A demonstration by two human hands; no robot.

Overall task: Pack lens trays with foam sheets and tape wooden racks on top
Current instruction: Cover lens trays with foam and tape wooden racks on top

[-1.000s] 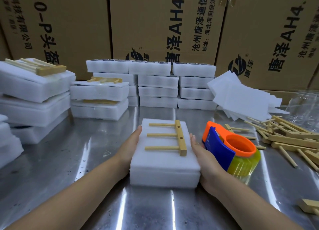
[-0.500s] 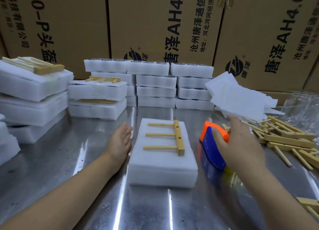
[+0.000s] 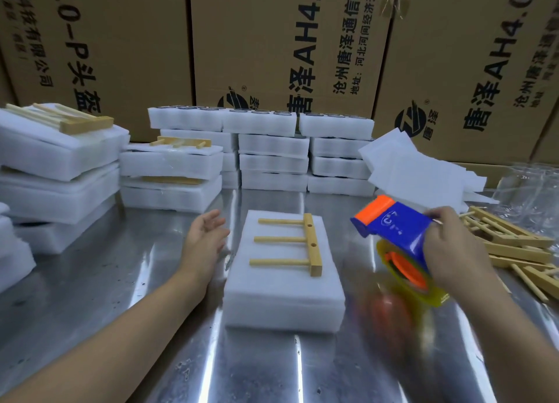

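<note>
Right hand [image 3: 450,251] has grabbed the tape dispenser [image 3: 393,230] and lifted it off the metal table [image 3: 121,281]. A second ago it was sitting there while both hands squared up the foam pack [image 3: 284,299]. The fingers are wrapped around the blue body from the right side, with the orange nose tipped up and left toward the pack and the yellowish roll hanging underneath. It's motion-blurred, and there's a smeared orange reflection on the steel below it.

Left hand [image 3: 205,239] has come off the pack too. It sits just beside the left edge with the palm turned toward the foam and the fingers loose and slightly spread, holding nothing. Can't tell if it's brushing the foam.

The pack lies flat in the middle of the table between the two hands. The wooden rack [image 3: 313,248] lies on top of it, bar on the right and three pegs pointing left.

As for writing, the cardboard boxes [image 3: 272,39] behind all have sideways print. It reads "唐泽 AH4.0" in big characters, "沧州唐泽通信科…" and "地址:河北河间经济开…" smaller, plus a round logo. The left box shows "4.0-P头盔" and "有限公司". The dispenser has a white mark that's too blurred to read.
</note>
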